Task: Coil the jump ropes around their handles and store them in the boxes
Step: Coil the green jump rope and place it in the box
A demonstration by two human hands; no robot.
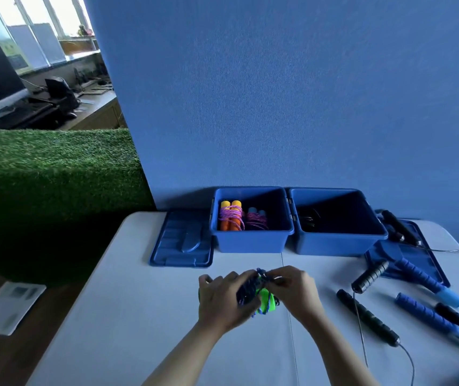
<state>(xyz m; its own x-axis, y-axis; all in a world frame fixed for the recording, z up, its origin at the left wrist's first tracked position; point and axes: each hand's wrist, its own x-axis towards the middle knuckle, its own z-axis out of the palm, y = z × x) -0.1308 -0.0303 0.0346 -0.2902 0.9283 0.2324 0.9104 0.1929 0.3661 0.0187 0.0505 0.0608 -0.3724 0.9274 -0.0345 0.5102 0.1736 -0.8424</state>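
Both hands work over the middle of the counter [144, 316], near its front edge. The left hand [220, 299] grips the green-handled jump rope [264, 298] so the handles stay bundled, while the right hand [292, 291] pinches the dark cord at the top, probably tucking the last turn.

Along the back edge stand two open boxes: the left box [250, 240] holds an orange-handled coil [231, 215] and a blue-handled coil [256, 218]; the right box [339, 242] is too dark to read. Loose black and blue ropes [417, 310] sprawl by the right edge, clear of the path to the boxes. A lid [181, 243] lies beside the left box.
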